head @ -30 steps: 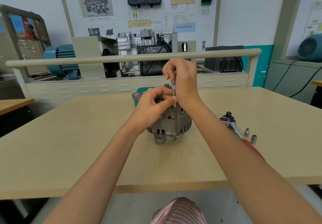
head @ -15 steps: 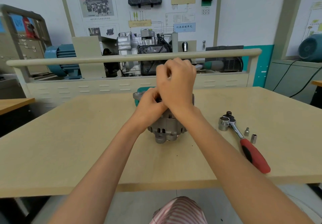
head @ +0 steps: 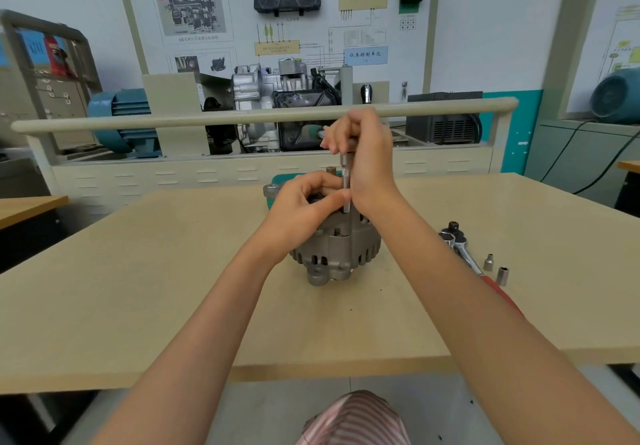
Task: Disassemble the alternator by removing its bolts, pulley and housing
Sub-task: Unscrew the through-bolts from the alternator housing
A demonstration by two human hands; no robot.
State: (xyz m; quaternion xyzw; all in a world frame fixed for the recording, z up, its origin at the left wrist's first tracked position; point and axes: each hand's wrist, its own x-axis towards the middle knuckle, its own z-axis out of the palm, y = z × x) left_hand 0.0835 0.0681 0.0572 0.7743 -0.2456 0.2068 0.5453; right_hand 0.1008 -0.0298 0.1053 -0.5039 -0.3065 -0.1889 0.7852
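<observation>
A grey ribbed alternator stands on the beige table, shaft end up. My right hand grips the top of a slim metal driver with a socket extension held upright over the alternator's top edge. My left hand rests on top of the alternator, thumb and fingers pinching the lower part of the extension. The bolt under the tool tip is hidden by my fingers.
A ratchet with a red handle lies to the right of the alternator, with two small sockets beside it. A green object sits behind the alternator. A rail and training equipment stand beyond the table's far edge.
My right hand rose from a low, closed position over the alternator, so the upright tool shaft shows again. My left hand stayed on the alternator.
</observation>
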